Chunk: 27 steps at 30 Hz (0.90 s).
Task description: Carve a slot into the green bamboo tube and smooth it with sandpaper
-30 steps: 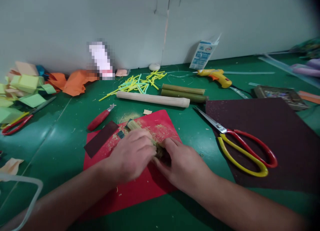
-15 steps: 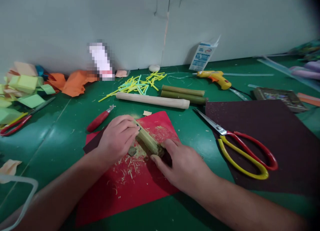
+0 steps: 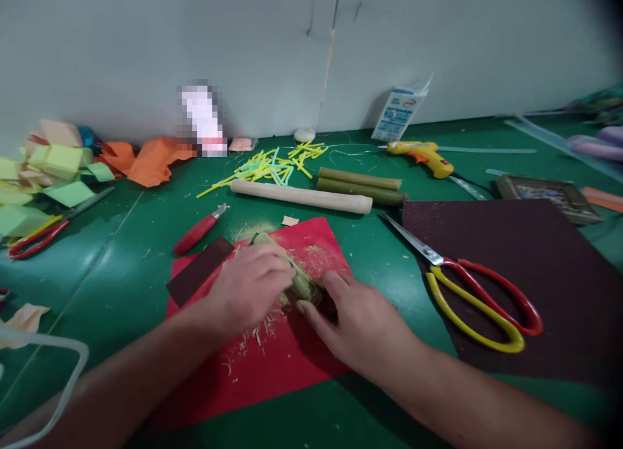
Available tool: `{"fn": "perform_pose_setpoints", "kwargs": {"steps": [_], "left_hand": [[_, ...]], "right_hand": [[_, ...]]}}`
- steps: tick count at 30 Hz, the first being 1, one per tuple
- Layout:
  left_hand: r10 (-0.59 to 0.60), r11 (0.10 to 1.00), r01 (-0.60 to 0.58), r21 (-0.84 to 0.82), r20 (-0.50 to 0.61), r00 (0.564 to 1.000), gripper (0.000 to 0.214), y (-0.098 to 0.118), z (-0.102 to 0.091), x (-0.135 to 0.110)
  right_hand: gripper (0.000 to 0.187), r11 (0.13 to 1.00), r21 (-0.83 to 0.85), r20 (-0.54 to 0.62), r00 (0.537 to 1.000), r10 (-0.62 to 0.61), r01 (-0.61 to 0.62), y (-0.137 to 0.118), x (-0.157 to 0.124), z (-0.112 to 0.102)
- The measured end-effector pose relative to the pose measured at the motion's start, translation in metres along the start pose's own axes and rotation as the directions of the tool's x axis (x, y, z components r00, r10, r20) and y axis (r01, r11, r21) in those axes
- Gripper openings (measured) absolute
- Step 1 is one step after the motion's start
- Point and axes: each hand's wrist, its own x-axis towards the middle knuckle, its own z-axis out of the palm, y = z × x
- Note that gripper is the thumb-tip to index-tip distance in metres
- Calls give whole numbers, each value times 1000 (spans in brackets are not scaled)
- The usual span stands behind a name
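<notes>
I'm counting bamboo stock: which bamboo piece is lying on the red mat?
The short piece between the left hand and right hand, amid shavings. The two longer green pieces lie on the green table behind the pale rod.

Pale grey wall (image 3: 121,40) spans 10 to 2 o'clock, with a vertical panel seam (image 3: 332,40) at 12. Glossy green table (image 3: 117,241) below, showing glare patches at 9 o'clock. Lighting is dim.

red sheet (image 3: 272,364) on green table (image 3: 121,241); right of it maroon sandpaper (image 3: 511,274), scissors (image 3: 467,293) red/yellow handles; pale-green bamboo piece (image 3: 299,281)
</notes>
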Motion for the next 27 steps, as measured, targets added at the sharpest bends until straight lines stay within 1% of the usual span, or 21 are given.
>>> {"fn": "perform_pose_setpoints", "kwargs": {"steps": [2, 4, 7, 9, 15, 18, 21, 25, 27], "left_hand": [[-65, 997, 67, 41, -53, 996, 14, -4, 0, 1], [-103, 993, 106, 42, -64, 993, 14, -5, 0, 2], [-75, 997, 75, 0, -2, 997, 16, 0, 0, 2], [-58, 998, 58, -2, 3, 998, 16, 1, 0, 1], [-111, 993, 112, 46, -28, 993, 20, -17, -3, -1], [-88, 995, 88, 53, -5, 996, 21, -21, -5, -1], [-42, 998, 41, 40, 13, 999, 20, -19, -5, -1], [49, 998, -46, -47, 62, 997, 19, -12, -4, 1], [66, 995, -60, -84, 64, 996, 18, -10, -4, 2]], "right_hand": [[25, 1000, -11, 14, 1000, 17, -17, 0, 0, -1], [25, 1000, -13, 25, 1000, 19, -18, 0, 0, -2], [24, 1000, 2, 15, 1000, 2, -2, 0, 1, -2], [26, 1000, -4, 1, 1000, -6, 6, 1, 1, -1], [24, 1000, -21, -2, 1000, -12, 12, 4, 2, 0], [24, 1000, -14, 1, 1000, -20, 20, 5, 2, 0], [22, 1000, -13, 4, 1000, -23, 23, 4, 1, -1], [21, 999, -15, 2, 999, -39, 39, 2, 2, -2], [21, 999, -8, 4, 999, -39, 39, 3, 2, -2]]}}
